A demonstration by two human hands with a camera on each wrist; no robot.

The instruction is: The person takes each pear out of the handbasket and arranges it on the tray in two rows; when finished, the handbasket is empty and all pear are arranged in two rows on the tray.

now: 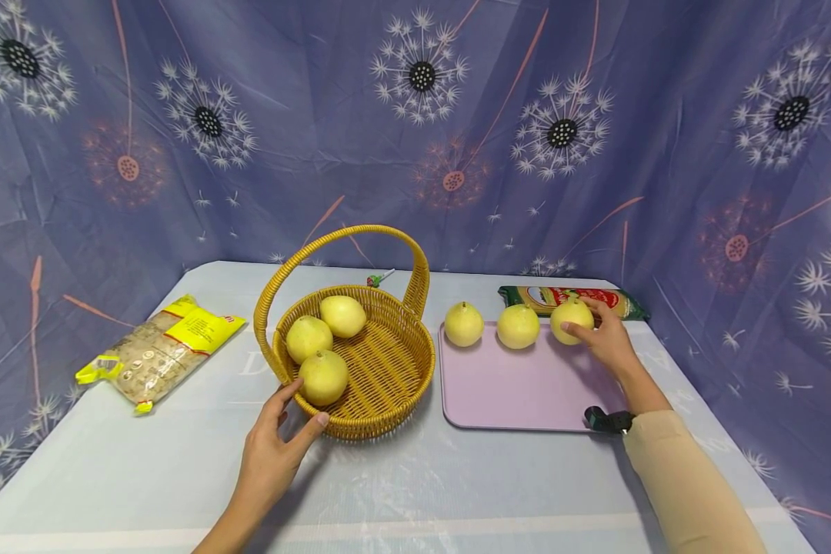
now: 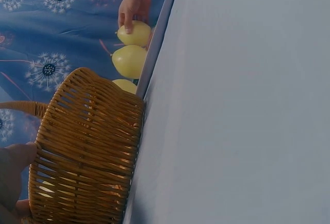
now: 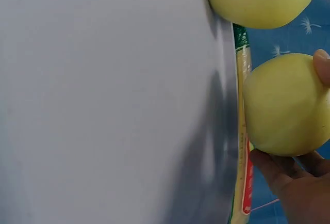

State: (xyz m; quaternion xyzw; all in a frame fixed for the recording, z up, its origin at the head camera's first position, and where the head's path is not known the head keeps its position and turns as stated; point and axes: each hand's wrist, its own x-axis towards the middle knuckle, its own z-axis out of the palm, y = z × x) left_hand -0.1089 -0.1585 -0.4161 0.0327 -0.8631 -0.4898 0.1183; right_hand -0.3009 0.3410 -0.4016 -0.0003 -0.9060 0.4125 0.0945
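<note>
My right hand (image 1: 605, 338) grips a yellow pear-shaped fruit (image 3: 289, 105) at the far right of the pink tray (image 1: 505, 392), thumb on the near side. In the right wrist view this fruit stands over the tray's far edge. Two similar fruits, one at the left (image 1: 463, 324) and one in the middle (image 1: 518, 326), line the tray's back. My left hand (image 1: 270, 450) touches the front-left rim of a wicker basket (image 1: 415, 385), thumb and forefinger spread apart. Inside the basket, three such fruits (image 1: 324, 378) sit at the left. The left hand's other fingers are mostly hidden.
Behind the tray lies a long green and red packet (image 1: 612, 302). A yellow and clear bag (image 1: 173, 350) lies at the left of the table. A small lollipop (image 1: 377, 279) is behind the basket, whose tall handle (image 1: 367, 229) arches upward. Patterned cloth (image 1: 318, 154) hangs around the table.
</note>
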